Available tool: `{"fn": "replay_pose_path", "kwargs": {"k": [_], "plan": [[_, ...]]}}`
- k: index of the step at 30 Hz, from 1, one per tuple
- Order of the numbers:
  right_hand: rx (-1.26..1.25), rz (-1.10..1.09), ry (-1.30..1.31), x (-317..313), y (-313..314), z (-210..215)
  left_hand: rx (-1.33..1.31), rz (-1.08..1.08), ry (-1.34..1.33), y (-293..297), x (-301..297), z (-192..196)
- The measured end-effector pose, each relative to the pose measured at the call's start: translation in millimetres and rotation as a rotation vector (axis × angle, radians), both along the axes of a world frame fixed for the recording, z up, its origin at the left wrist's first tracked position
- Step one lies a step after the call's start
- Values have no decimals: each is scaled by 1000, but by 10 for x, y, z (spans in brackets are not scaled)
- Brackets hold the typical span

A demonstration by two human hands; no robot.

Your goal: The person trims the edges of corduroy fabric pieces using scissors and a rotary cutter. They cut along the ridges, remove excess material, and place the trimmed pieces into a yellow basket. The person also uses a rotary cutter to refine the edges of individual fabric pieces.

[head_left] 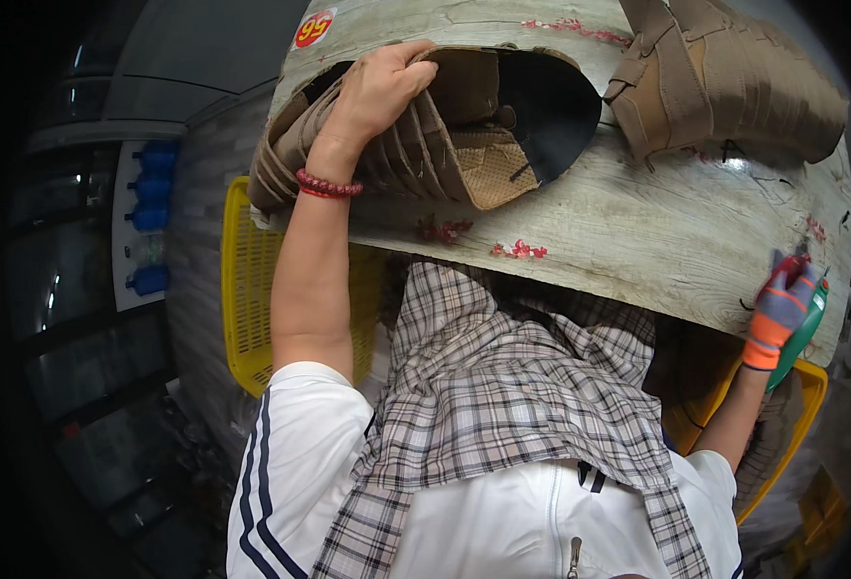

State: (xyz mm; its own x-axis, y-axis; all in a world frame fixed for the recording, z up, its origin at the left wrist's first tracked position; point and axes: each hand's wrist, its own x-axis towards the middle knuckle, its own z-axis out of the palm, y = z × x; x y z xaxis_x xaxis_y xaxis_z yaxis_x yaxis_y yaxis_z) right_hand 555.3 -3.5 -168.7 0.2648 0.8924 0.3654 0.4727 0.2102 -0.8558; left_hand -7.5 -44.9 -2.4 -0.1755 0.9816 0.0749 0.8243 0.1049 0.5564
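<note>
Brown cardboard, fanned stack of die-cut folded pieces (pixel 416 145), lies on pale wood-grain tabletop (pixel 638 232), far-left part, w/ dark opening just right of it. Left hand (pixel 379 92) bare, red bead bracelet (pixel 329 185) at wrist, fingers curled over stack's top edge, gripping it. Second brown cardboard bundle (pixel 725 77) sits far right on tabletop, well apart. Right hand (pixel 781 311) in grey/orange glove at tabletop's right edge, clenched round a green tool (pixel 804 328). Yellow plastic crates (pixel 247 289) below the edge.
</note>
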Motion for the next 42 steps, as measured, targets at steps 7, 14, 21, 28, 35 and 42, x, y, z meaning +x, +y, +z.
{"fn": "replay_pose_path", "kwargs": {"k": [7, 14, 21, 28, 35, 42], "plan": [[306, 592, -759, -1926, -239, 1035, 9, -25, 94, 102, 18, 31], [300, 588, -885, -2467, 0, 994, 87, -79, 89, 132, -94, -30], [370, 622, -984, -2646, 179, 1081, 92, -156, 92, 86, -138, 22], [441, 693, -1016, -2704, 270, 1151, 80, -117, 69, 45, -85, 3], [486, 703, -1035, -2717, 393, 1128, 150, -141, 93, 54, -122, -57], [465, 687, -1050, -2638, 402, 1107, 74, -95, 71, 23, -98, -9]]}}
